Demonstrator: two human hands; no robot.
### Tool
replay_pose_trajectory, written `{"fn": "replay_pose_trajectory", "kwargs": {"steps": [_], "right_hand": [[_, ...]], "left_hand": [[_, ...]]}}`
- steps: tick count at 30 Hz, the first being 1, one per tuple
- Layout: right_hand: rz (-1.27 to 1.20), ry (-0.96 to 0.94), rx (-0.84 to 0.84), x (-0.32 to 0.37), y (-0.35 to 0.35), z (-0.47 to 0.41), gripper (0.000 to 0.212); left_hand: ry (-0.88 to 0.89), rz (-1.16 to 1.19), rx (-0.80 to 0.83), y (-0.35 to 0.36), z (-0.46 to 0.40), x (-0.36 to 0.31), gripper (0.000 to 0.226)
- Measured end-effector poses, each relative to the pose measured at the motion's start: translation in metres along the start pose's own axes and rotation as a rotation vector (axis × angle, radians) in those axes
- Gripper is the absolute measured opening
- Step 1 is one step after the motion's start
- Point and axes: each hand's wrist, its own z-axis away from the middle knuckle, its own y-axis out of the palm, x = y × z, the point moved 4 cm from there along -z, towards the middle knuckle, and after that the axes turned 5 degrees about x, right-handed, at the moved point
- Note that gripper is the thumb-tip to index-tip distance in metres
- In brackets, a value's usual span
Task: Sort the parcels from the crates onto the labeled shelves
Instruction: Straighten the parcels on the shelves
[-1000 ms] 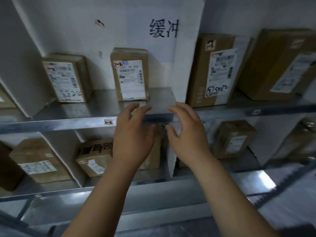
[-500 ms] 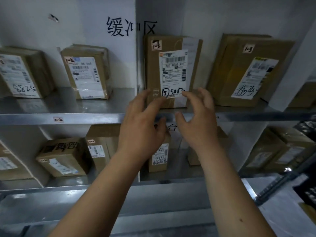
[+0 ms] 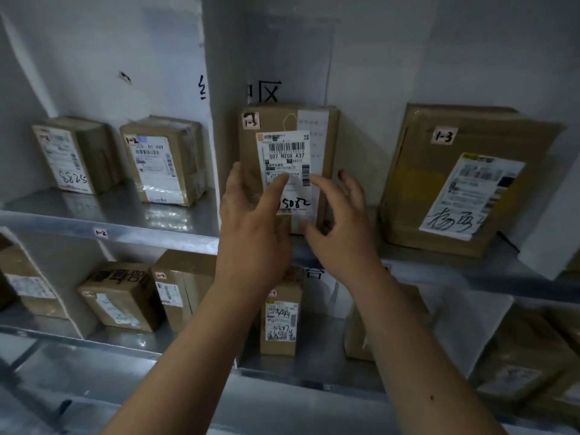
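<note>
An upright brown parcel [image 3: 276, 120] tagged "1-3", with a white barcode label and "5082" written on it, stands on the upper metal shelf [image 3: 141, 233] just right of a white divider [image 3: 216, 120]. My left hand [image 3: 251, 221] is in front of its lower left part, fingers spread, the index finger lying over the label. My right hand [image 3: 339, 221] hovers at its lower right, fingers spread and loosely bent. Neither hand holds anything; whether they touch the parcel is unclear.
A large parcel [image 3: 464, 183] tagged "1-3" leans at the right. Two small parcels [image 3: 75, 155] [image 3: 166, 161] tagged "1-2" stand in the left bay. The lower shelf [image 3: 314, 368] holds several more boxes, including one upright [image 3: 281, 321] below my hands.
The view has swung right from the "1-2" bay to the "1-3" bay. Both hands have risen from the shelf edge to the front of the upright parcel.
</note>
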Motion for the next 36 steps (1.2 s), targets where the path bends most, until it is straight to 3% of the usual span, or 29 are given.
{"fn": "replay_pose_trajectory", "kwargs": {"steps": [6, 23, 29, 36], "right_hand": [[0.033, -0.044, -0.033, -0.004, 0.0, -0.008, 0.072], [0.125, 0.017, -0.068, 0.002, 0.006, -0.003, 0.068], [0.209, 0.095, -0.127, 0.012, -0.009, 0.043, 0.069], [0.502, 0.167, -0.169, 0.012, -0.049, 0.091, 0.065]], "left_hand": [[-0.022, 0.042, 0.054, 0.004, -0.012, 0.005, 0.092], [0.073, 0.062, 0.148, 0.01, -0.007, 0.027, 0.077], [0.291, 0.054, 0.169, 0.005, 0.02, 0.022, 0.072], [0.593, 0.038, 0.289, 0.014, 0.015, -0.014, 0.061]]}}
